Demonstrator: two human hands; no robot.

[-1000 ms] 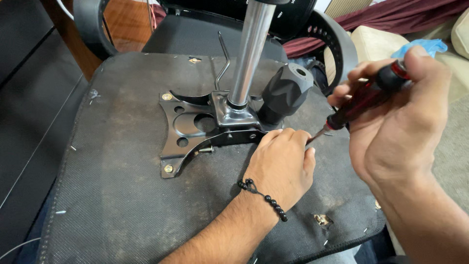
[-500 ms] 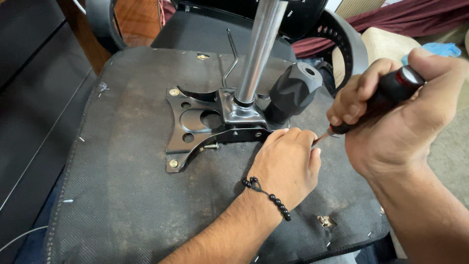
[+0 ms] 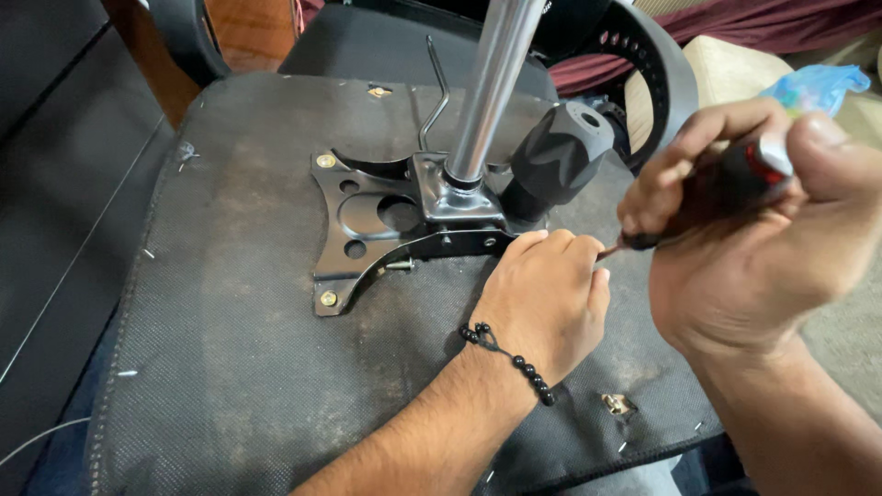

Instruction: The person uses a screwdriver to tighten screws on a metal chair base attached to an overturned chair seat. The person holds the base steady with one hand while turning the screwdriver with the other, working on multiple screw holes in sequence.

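Observation:
A chair seat lies upside down, its grey fabric underside facing me. A black metal mounting plate is fixed on it, with a chrome column and a black knob rising from it. My left hand, a bead bracelet at its wrist, rests curled at the plate's right end; what lies under the fingers is hidden. My right hand grips a screwdriver with a red and black handle. Its tip points at my left fingertips.
Brass screws sit in the plate's left corners. A thin bent lever stands behind the plate. A black armrest curves at the back right, with a blue plastic bag beyond. A small loose metal piece lies near the seat's front edge.
My right hand with the screwdriver has shifted slightly right and sits closer to the camera. My left hand has stayed at the plate's right end.

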